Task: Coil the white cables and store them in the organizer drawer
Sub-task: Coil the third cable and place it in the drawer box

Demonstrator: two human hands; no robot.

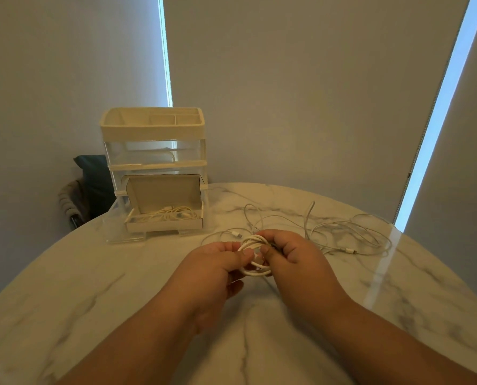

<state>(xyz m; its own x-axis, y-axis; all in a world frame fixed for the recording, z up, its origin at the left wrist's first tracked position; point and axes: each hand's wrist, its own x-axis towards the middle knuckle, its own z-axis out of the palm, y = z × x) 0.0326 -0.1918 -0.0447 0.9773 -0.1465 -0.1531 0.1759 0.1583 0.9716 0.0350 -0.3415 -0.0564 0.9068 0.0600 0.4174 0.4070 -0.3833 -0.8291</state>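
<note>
Inspection finds no legible text, label, brand, number or sign. The organizer (154, 130) at the far left edge of the table (92, 273) carries no readable marking on its faces, and the white cables (252, 241) and their connectors show none that can be made out.
</note>
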